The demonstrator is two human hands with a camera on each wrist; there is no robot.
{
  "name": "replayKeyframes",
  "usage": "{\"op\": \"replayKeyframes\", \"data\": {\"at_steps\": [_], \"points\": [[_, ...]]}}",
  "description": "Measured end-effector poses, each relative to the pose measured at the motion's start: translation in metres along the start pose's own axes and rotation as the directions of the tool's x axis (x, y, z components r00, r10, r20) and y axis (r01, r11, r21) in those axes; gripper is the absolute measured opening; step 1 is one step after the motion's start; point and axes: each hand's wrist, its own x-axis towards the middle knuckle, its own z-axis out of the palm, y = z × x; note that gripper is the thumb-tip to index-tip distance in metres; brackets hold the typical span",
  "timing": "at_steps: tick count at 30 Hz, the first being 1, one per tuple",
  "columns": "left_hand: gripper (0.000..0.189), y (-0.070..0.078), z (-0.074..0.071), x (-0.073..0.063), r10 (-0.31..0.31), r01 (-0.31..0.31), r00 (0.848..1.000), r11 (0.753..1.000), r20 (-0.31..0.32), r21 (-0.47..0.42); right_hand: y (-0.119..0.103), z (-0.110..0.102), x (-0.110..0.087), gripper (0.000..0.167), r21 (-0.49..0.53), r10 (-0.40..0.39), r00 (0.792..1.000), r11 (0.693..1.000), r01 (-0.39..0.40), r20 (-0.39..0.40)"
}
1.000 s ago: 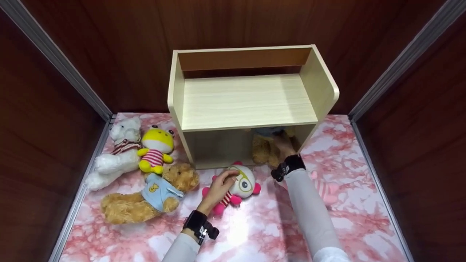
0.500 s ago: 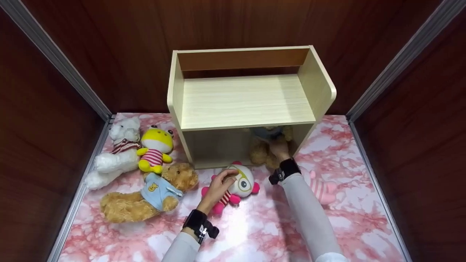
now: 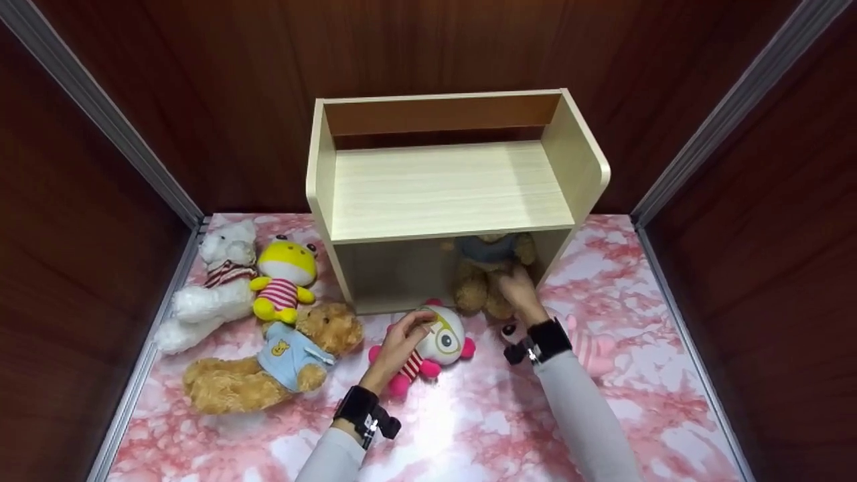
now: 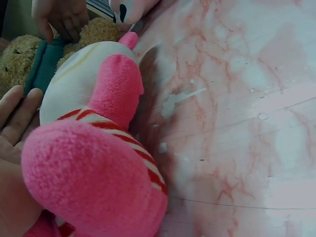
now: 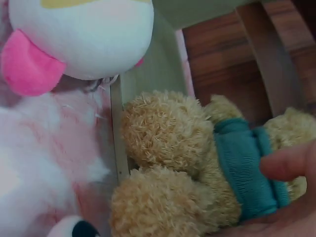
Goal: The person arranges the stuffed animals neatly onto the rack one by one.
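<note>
Left wrist shows the bear's head (image 4: pixel 19 64), mostly hidden from above.

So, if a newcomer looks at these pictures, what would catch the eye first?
Probably the pale wooden shelf, which stands in the middle, at the back of the pink-and-white floor. Next might be the brown bear in the right part of its lower compartment, with the person's right fingers at it. Bright colours follow: the pink-and-white toy before the shelf, beside the left fingers, and the yellow toy left of the shelf.

Pale grey sleeves (image 3: pixel 586 412); black wristbands (image 3: pixel 550 340)
</note>
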Motion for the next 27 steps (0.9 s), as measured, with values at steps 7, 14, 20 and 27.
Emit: {"op": "replayKeyframes", "data": {"at_steps": [7,14,20,27], "points": [[0.038,0.002,-0.001,0.008,0.036,-0.037,0.999,0.997,0.011,0.062,-0.002,-0.006,-0.020,0.053,-0.168,-0.110,0.993,0.980,0.103,-0.032],[0.036,0.034,-0.015,0.009,0.065,-0.064,0.998,0.963,0.008,0.262,-0.002,-0.012,-0.038,0.051,-0.286,-0.234,0.966,0.938,0.197,-0.105],[0.034,0.060,-0.043,0.002,0.182,-0.142,0.983,0.812,-0.014,0.567,-0.005,-0.025,-0.053,0.047,-0.277,-0.311,0.937,0.925,0.261,-0.157],[0.034,0.064,-0.090,-0.013,0.323,-0.246,0.943,0.524,0.077,0.815,0.000,-0.040,-0.067,0.042,-0.276,-0.358,0.920,0.911,0.306,-0.160]]}}
